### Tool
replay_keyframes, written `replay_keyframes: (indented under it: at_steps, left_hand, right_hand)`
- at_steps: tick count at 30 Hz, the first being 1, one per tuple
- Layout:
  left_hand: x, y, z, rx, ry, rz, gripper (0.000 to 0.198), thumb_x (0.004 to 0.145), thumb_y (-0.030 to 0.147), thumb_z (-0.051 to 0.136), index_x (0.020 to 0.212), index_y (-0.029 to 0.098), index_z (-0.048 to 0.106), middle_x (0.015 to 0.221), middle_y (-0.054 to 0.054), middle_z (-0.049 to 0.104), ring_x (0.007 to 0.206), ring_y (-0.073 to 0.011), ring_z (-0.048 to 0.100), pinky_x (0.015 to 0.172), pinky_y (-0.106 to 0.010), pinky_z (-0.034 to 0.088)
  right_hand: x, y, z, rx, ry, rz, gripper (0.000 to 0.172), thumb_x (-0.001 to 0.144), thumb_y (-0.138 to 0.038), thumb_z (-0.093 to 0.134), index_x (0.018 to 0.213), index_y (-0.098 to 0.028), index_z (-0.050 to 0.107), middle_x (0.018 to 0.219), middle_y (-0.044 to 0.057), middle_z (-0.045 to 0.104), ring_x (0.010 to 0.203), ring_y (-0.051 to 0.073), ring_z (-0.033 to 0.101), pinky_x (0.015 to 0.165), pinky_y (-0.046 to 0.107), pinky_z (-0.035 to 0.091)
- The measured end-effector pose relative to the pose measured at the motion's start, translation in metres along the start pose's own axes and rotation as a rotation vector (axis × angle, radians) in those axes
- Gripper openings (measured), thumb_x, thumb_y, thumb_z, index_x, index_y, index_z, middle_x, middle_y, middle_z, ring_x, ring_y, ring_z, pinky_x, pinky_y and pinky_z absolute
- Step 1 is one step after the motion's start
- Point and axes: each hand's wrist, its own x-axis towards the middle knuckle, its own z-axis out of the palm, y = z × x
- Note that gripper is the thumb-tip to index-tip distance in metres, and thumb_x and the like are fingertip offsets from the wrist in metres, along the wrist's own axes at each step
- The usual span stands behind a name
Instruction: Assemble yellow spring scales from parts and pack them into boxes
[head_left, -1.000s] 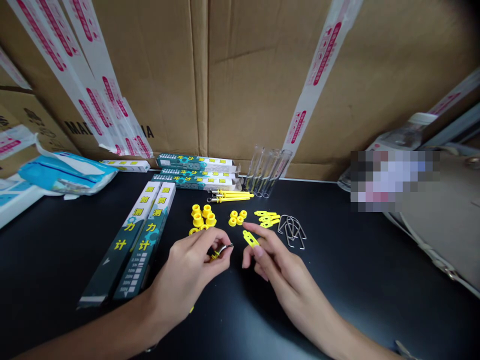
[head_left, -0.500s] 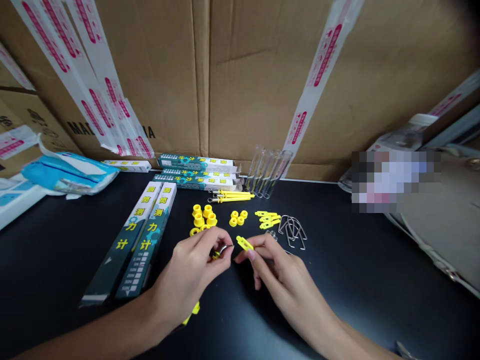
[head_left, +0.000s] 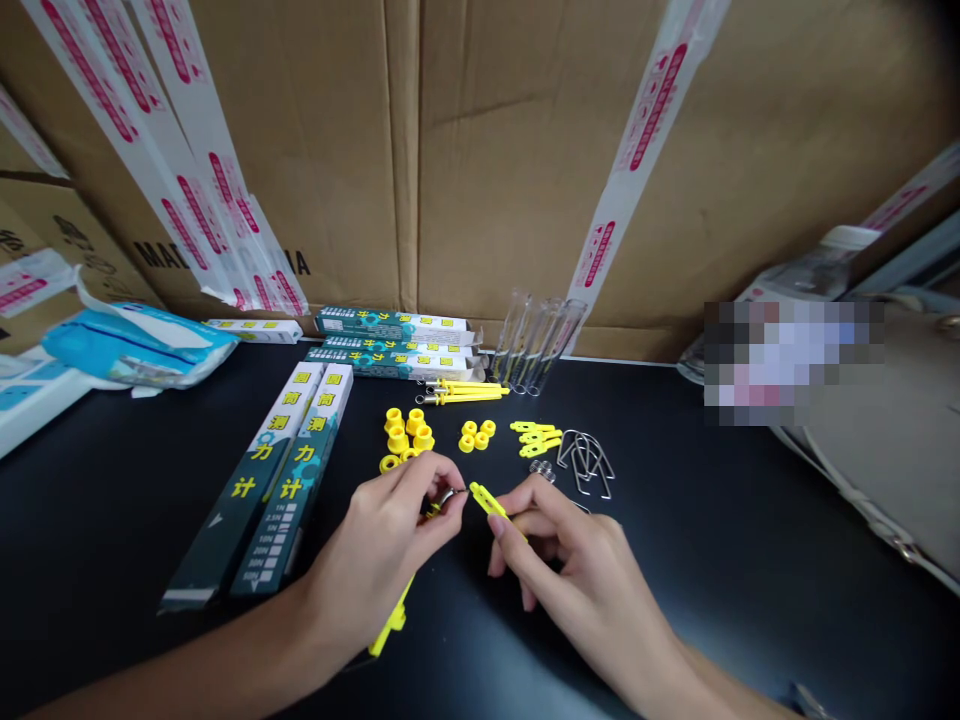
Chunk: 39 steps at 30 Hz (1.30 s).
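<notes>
My left hand (head_left: 386, 545) is closed, its thumb and fingertips pinching a spring-and-rod piece. The metal spring end (head_left: 448, 496) pokes out between the fingertips, and a yellow plastic rod (head_left: 391, 622) shows below the hand. In my right hand (head_left: 581, 560) is a flat yellow slotted hook holder (head_left: 487, 498), gripped between thumb and fingers. Its small end points at the metal tip, very close; whether they touch I cannot tell. Beyond the hands lie yellow end caps (head_left: 422, 438), small yellow rings (head_left: 468, 440), more slotted holders (head_left: 538, 438), wire hooks (head_left: 589, 462) and small metal rings (head_left: 541, 469).
Dynamometer boxes (head_left: 296, 470) lie on the left and more boxes (head_left: 390, 345) are stacked behind. Clear tubes (head_left: 534, 345) lean against the carton wall (head_left: 487, 180). Yellow rods with springs (head_left: 469, 395) lie before them. A bottle (head_left: 806, 270) and bag (head_left: 885, 440) stand right.
My right hand has turned the slotted holder, bringing its small end closer to the metal tip. More of the yellow rod shows below my left hand, which stays nearly in place.
</notes>
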Motion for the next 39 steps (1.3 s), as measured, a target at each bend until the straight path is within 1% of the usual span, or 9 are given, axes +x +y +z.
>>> replay_keyframes:
  at_steps: [5,10,14,18,22,25,29,34,39]
  left_hand:
    - [-0.003,-0.002,0.004,-0.089,0.008,-0.011,0.019,0.09,0.01,0.062,0.101,0.025,0.062,0.091,0.005,0.069,0.077,-0.0098,0.068,0.069,-0.015,0.058]
    - [0.002,0.005,0.003,-0.244,-0.054,-0.221,0.018,0.083,0.021,0.072,0.099,0.025,0.065,0.088,0.003,0.07,0.078,-0.0131,0.069,0.061,-0.017,0.06]
    - [0.006,0.008,0.002,-0.404,-0.104,-0.342,0.019,0.078,0.023,0.076,0.094,0.024,0.065,0.085,0.003,0.067,0.076,-0.0147,0.068,0.06,-0.02,0.06]
    - [0.008,0.009,0.002,-0.487,-0.109,-0.401,0.021,0.075,0.023,0.078,0.089,0.023,0.063,0.082,0.003,0.065,0.074,-0.0146,0.066,0.062,-0.022,0.059]
    - [0.008,0.01,0.003,-0.547,-0.119,-0.456,0.023,0.074,0.026,0.079,0.083,0.021,0.058,0.078,0.003,0.066,0.068,-0.014,0.067,0.062,-0.023,0.058]
    - [0.008,0.011,0.003,-0.583,-0.132,-0.511,0.027,0.073,0.026,0.08,0.083,0.021,0.055,0.073,0.005,0.066,0.057,-0.0117,0.065,0.057,-0.022,0.055]
    - [0.009,0.011,0.003,-0.535,-0.084,-0.45,0.024,0.07,0.019,0.08,0.079,0.021,0.058,0.073,0.006,0.064,0.065,-0.0109,0.065,0.06,-0.018,0.054]
    - [0.006,0.013,0.003,-0.402,0.01,-0.282,0.025,0.068,0.008,0.081,0.075,0.021,0.061,0.074,0.007,0.061,0.068,-0.0096,0.06,0.065,-0.016,0.055]
    - [0.002,0.012,0.004,-0.233,0.041,-0.081,0.032,0.07,-0.001,0.082,0.08,0.022,0.062,0.079,0.009,0.064,0.072,-0.0087,0.062,0.069,-0.015,0.052]
  right_hand:
    - [0.004,0.006,-0.001,0.094,-0.014,0.046,0.015,0.1,-0.035,0.045,0.101,-0.023,0.053,0.078,-0.002,0.069,0.05,0.011,0.058,0.053,0.023,0.045]
    - [0.011,0.014,-0.002,0.159,-0.043,0.088,0.026,0.099,-0.028,0.039,0.119,-0.02,0.054,0.064,-0.006,0.055,0.054,0.013,0.056,0.063,0.027,0.044]
    - [0.014,0.01,-0.002,0.285,-0.08,0.127,0.029,0.098,-0.033,0.039,0.113,-0.019,0.058,0.072,-0.003,0.05,0.06,0.013,0.044,0.057,0.026,0.036]
    - [0.014,0.007,-0.002,0.173,-0.035,0.146,0.026,0.095,-0.04,0.05,0.105,-0.02,0.063,0.069,-0.004,0.045,0.061,0.013,0.037,0.056,0.026,0.03]
    - [0.014,0.005,-0.004,0.169,-0.049,0.134,0.027,0.093,-0.044,0.057,0.09,-0.019,0.066,0.073,-0.002,0.053,0.063,0.013,0.036,0.057,0.027,0.028]
    - [0.014,0.004,-0.005,0.181,-0.057,0.138,0.03,0.092,-0.047,0.058,0.088,-0.018,0.068,0.076,-0.001,0.057,0.065,0.013,0.039,0.058,0.028,0.028]
    - [0.015,0.005,-0.006,0.18,-0.043,0.163,0.035,0.089,-0.051,0.062,0.09,-0.017,0.072,0.071,-0.001,0.053,0.062,0.013,0.037,0.056,0.028,0.025]
    - [0.018,0.007,-0.006,0.347,-0.097,0.199,0.036,0.086,-0.053,0.068,0.086,-0.017,0.07,0.062,-0.006,0.039,0.057,0.01,0.028,0.052,0.027,0.021]
    - [0.018,0.008,-0.006,0.477,-0.12,0.191,0.032,0.088,-0.049,0.069,0.085,-0.017,0.069,0.062,-0.007,0.037,0.056,0.009,0.024,0.051,0.027,0.019]
